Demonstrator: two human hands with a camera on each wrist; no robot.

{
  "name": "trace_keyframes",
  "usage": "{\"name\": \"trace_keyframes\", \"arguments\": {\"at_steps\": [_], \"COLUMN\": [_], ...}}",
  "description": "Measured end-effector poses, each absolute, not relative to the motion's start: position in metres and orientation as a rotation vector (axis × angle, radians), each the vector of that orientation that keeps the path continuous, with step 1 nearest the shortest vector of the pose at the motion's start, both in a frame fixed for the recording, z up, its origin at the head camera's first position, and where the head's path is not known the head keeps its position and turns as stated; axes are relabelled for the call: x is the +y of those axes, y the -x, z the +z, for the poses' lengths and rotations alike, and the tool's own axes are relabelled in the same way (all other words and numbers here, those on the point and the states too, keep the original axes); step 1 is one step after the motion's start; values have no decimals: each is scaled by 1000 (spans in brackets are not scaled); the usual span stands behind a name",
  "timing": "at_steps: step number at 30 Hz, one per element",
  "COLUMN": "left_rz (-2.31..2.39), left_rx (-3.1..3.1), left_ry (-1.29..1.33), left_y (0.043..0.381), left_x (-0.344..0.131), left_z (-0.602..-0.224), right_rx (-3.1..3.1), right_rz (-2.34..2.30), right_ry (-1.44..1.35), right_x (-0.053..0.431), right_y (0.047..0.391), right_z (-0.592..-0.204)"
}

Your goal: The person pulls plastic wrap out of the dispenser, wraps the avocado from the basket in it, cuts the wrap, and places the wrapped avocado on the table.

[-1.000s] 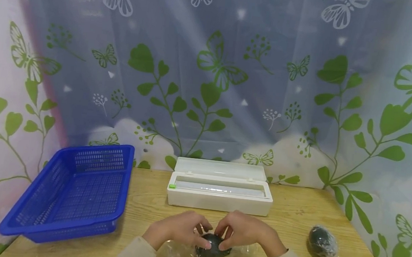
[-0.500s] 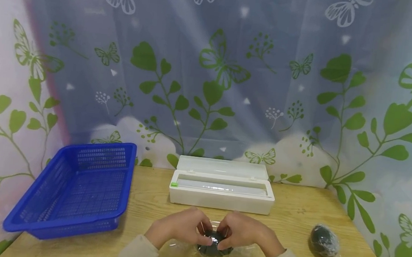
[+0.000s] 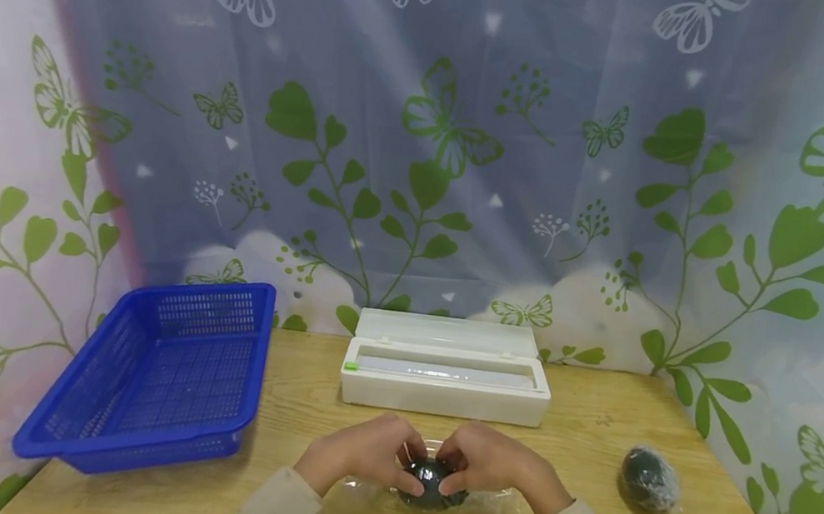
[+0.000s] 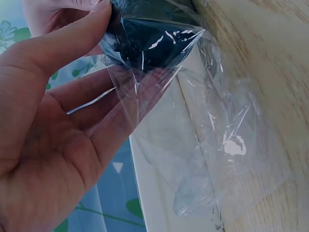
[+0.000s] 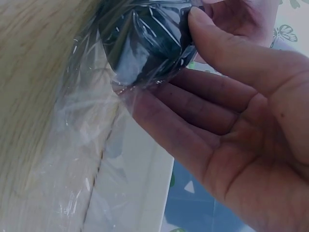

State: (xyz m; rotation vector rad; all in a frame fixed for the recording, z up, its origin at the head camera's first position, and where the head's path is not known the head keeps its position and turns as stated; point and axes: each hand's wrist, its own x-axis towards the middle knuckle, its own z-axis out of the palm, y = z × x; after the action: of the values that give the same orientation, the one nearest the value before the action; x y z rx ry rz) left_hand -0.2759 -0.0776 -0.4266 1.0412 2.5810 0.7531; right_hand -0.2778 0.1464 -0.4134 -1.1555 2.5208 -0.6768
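On the table before me sits a dark green, avocado-like fruit (image 3: pixel 423 497) with clear cling film (image 4: pixel 241 135) drawn over it. My left hand (image 3: pixel 364 455) pinches film against the fruit's left side, thumb in front and fingers behind. Opposite it, my right hand (image 3: pixel 491 468) does the same, its thumb (image 5: pixel 207 29) pressing the film-covered surface. Loose film trails off to both sides in the wrist views. Glare on the film shows it taut over part of the fruit. The fruit's far side is hidden by my fingers.
Behind the hands stands a white cling film dispenser (image 3: pixel 444 399), its lid raised and a green slider (image 3: pixel 351 365) at the left. A blue plastic basket (image 3: pixel 235 431) stands on the left. Another dark fruit wrapped in film (image 3: pixel 648 480) lies to the right on the wooden table (image 3: pixel 591 418).
Film has come up over the top of the fruit between my thumbs, and an edge of it now stands up behind the fruit. Both hands have stayed around it.
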Motion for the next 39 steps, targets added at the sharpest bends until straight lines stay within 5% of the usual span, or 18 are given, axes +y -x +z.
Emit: {"name": "trace_keyframes", "arguments": {"at_steps": [39], "left_rz": [687], "left_rx": [2548], "left_ry": [-1006], "left_y": [274], "left_x": [-81], "left_z": [-429], "right_rx": [2508], "right_rz": [-629], "right_ry": [1150], "right_x": [147], "right_y": [274], "right_z": [-415]}}
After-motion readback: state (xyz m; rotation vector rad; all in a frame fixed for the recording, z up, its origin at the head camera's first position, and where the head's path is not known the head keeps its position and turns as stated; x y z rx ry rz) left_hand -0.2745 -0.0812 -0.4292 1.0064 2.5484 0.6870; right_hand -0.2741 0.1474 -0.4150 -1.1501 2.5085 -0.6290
